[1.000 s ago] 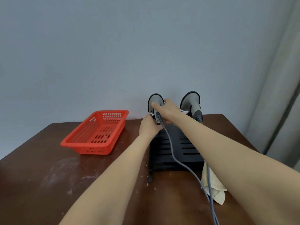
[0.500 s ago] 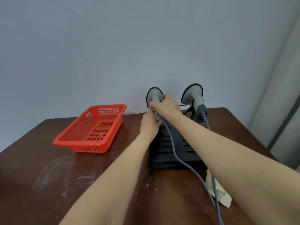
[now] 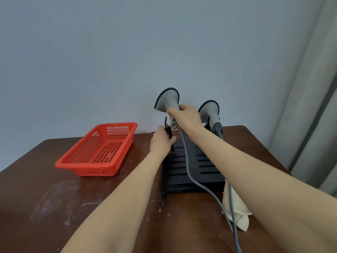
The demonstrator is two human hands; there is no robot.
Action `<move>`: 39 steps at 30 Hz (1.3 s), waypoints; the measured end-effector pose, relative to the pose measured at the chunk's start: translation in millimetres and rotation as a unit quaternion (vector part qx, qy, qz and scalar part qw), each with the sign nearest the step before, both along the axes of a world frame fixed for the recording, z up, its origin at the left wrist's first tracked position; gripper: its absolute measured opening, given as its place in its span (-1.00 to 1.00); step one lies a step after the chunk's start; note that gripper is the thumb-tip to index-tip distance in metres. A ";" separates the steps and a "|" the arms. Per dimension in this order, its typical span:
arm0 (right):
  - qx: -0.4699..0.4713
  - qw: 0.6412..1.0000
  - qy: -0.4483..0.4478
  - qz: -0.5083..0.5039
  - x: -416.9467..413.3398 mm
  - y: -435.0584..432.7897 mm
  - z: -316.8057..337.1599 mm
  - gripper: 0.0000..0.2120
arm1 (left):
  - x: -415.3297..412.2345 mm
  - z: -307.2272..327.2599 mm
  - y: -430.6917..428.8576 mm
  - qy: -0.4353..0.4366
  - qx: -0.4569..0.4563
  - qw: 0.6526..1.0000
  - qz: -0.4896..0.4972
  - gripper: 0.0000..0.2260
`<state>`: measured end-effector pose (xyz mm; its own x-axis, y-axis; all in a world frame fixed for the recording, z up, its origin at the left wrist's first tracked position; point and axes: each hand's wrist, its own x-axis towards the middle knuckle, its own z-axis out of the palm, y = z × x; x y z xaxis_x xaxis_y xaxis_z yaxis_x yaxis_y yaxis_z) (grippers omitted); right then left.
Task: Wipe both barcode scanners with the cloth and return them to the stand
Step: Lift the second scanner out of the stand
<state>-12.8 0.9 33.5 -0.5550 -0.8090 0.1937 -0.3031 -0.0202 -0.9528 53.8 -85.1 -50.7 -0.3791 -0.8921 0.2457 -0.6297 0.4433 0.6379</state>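
Note:
My right hand (image 3: 186, 118) grips the handle of the left grey barcode scanner (image 3: 167, 100), held raised above the black slotted stand (image 3: 193, 165). A grey cable (image 3: 197, 183) trails from that scanner toward me. At the stand's upper left my left hand (image 3: 161, 142) holds its black bracket. The second grey scanner (image 3: 209, 110) sits upright in the stand's right holder. A beige cloth (image 3: 235, 209) lies on the table by the stand's near right corner, partly hidden by my right forearm.
A red perforated plastic basket (image 3: 98, 152) stands on the dark brown table (image 3: 45, 198) left of the stand. The wall is close behind the stand. A grey curtain (image 3: 313, 106) hangs at the right. White smudges mark the tabletop.
My right hand has lifted the left scanner up out of its holder. My left hand stayed on the stand's bracket. The view tilted down a little.

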 end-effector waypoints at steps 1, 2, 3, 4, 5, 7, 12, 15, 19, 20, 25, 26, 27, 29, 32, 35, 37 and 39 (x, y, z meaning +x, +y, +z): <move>-0.013 0.999 -0.026 0.014 -2.8 4.3 3.7 -0.84 | 1.8 2.9 0.4 -0.015 0.001 1.000 -0.001 -0.68; -0.022 0.998 -0.050 0.027 -6.2 8.8 6.2 -0.84 | 3.3 5.0 0.6 -0.029 0.002 1.000 -0.006 -0.67; -0.026 0.996 -0.070 0.040 -8.6 15.2 9.1 -0.84 | 5.1 7.4 1.7 -0.040 0.009 0.999 -0.014 -0.65; -0.028 0.994 -0.086 0.053 -10.6 22.4 11.3 -0.84 | 7.7 10.5 3.2 -0.049 0.013 0.999 -0.021 -0.63; -0.031 0.992 -0.103 0.065 -11.8 29.8 12.6 -0.83 | 10.1 14.0 4.9 -0.058 0.014 0.998 -0.024 -0.62; -0.039 0.986 -0.141 0.084 -13.0 44.5 14.0 -0.80 | 16.3 23.1 8.8 -0.063 -0.002 0.998 -0.019 -0.66; -0.010 0.957 -0.259 0.130 -14.3 82.3 12.3 -0.86 | 41.7 57.1 26.5 0.075 0.024 0.996 0.042 -0.69; 0.017 0.936 -0.305 0.174 -16.1 104.5 4.7 -0.81 | 56.6 78.5 54.3 0.299 0.190 0.935 0.021 -0.71; 0.027 0.914 -0.342 0.216 -15.9 128.0 -5.4 -0.76 | 80.3 93.3 93.9 0.354 0.316 0.877 -0.069 -0.60; 0.028 0.913 -0.338 0.225 -16.7 132.9 -7.4 -0.75 | 83.7 94.1 100.3 0.353 0.333 0.870 -0.085 -0.57; 0.053 0.923 -0.259 0.278 -18.4 152.0 -17.1 -0.68 | 86.1 90.9 122.7 0.369 0.337 0.859 -0.108 -0.76; 0.056 0.923 -0.250 0.286 -19.1 153.6 -18.9 -0.69 | 85.6 89.2 124.8 0.377 0.334 0.857 -0.109 -0.78; 0.060 0.924 -0.241 0.289 -19.6 155.0 -20.0 -0.73 | 85.2 87.2 126.8 0.382 0.331 0.856 -0.110 -0.78; 0.079 0.928 -0.219 0.290 -18.8 156.0 -20.4 -0.76 | 84.4 82.6 129.5 0.382 0.318 0.860 -0.116 -0.78; 0.115 0.923 -0.199 0.309 -13.7 155.0 -16.0 -0.64 | 80.6 77.1 136.4 0.348 0.290 0.879 -0.152 -0.78; 0.137 0.908 -0.226 0.326 -10.6 152.3 -16.1 -0.51 | 76.5 74.0 142.7 0.323 0.264 0.890 -0.183 -0.79; 0.144 0.893 -0.266 0.334 -11.3 151.2 -20.0 -0.49 | 74.3 71.9 144.0 0.324 0.255 0.891 -0.189 -0.78; 0.145 0.881 -0.294 0.341 -13.0 150.4 -24.5 -0.49 | 72.9 69.2 143.4 0.321 0.244 0.895 -0.189 -0.78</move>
<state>-25.8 151.3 9.0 0.1437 -0.9612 -0.2355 0.2332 0.2641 -0.9359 126.7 58.3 18.5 -0.5972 -0.7902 0.1376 0.0733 0.1170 0.9904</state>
